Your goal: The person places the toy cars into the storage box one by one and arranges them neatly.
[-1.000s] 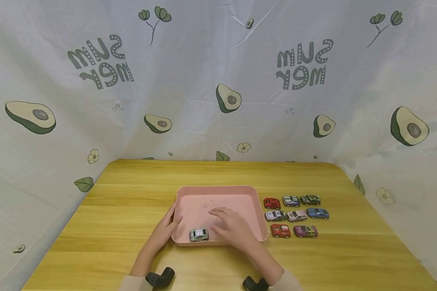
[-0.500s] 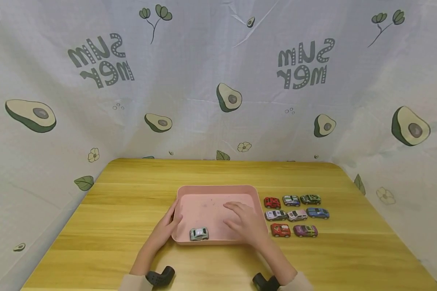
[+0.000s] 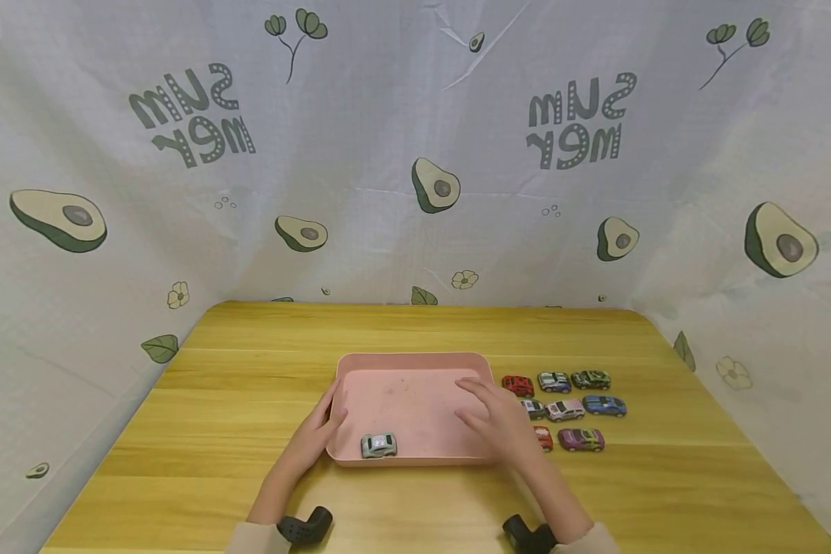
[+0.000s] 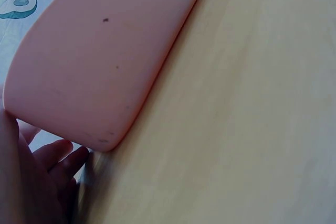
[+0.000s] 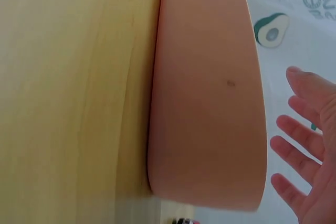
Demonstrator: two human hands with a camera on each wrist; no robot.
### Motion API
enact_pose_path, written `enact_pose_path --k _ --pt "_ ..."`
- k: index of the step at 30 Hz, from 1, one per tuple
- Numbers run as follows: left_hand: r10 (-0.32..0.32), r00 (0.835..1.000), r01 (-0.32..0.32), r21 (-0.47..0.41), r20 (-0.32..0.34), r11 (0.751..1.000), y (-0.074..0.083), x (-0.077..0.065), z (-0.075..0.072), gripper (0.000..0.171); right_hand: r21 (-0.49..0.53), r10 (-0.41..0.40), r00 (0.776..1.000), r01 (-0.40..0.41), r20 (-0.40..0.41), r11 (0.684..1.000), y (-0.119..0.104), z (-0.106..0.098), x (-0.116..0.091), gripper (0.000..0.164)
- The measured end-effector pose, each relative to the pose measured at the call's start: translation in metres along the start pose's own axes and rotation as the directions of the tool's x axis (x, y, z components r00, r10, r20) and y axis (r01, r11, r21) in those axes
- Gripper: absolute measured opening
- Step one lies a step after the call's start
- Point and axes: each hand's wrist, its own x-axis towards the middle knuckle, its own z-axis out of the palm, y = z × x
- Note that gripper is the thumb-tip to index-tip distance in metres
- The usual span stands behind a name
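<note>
Eight multicoloured toy cars (image 3: pixel 565 411) right of shallow pink rectangular tray (image 3: pixel 410 409), axes roughly along its length; right hand (image 3: pixel 500 422) nearer, fingers spread, empty. Left hand (image 3: pixel 312 437) holds tray's left rim.

A wooden table (image 3: pixel 201 431), yellowish and streaked, carries a shallow pink tray (image 3: pixel 408 400) near its middle. Beside it on the right stand three loose rows — farthest, a red-and-black car (image 3: pixel 518 385), a white-and-blue car (image 3: pixel 554 382) and a dark green car (image 3: pixel 591 379); between, a white car (image 3: pixel 535 409), a pale pink car (image 3: pixel 565 410) and a blue car (image 3: pixel 604 405); nearest, a bright red car (image 3: pixel 544 438) and a purple car (image 3: pixel 581 439).
</note>
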Motion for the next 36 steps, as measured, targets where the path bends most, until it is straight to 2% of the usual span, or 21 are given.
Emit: enact_pose_path --k 19,29,36 --pt "-0.004 1.000 0.004 0.013 -0.002 1.000 -0.001 0.000 0.000 0.060 -0.071 0.009 0.999 -0.012 -0.050 0.997 0.042 -0.023 -0.012 0.043" --pt "0.009 1.000 -0.009 0.011 -0.004 1.000 -0.001 0.001 0.000 0.060 -0.049 0.099 0.995 -0.099 0.002 0.994 0.062 -0.036 -0.019 0.045" --pt "0.009 1.000 -0.009 0.009 -0.004 1.000 -0.001 0.001 0.000 0.060 -0.066 0.106 0.994 -0.107 -0.022 0.992 0.071 -0.047 -0.023 0.043"
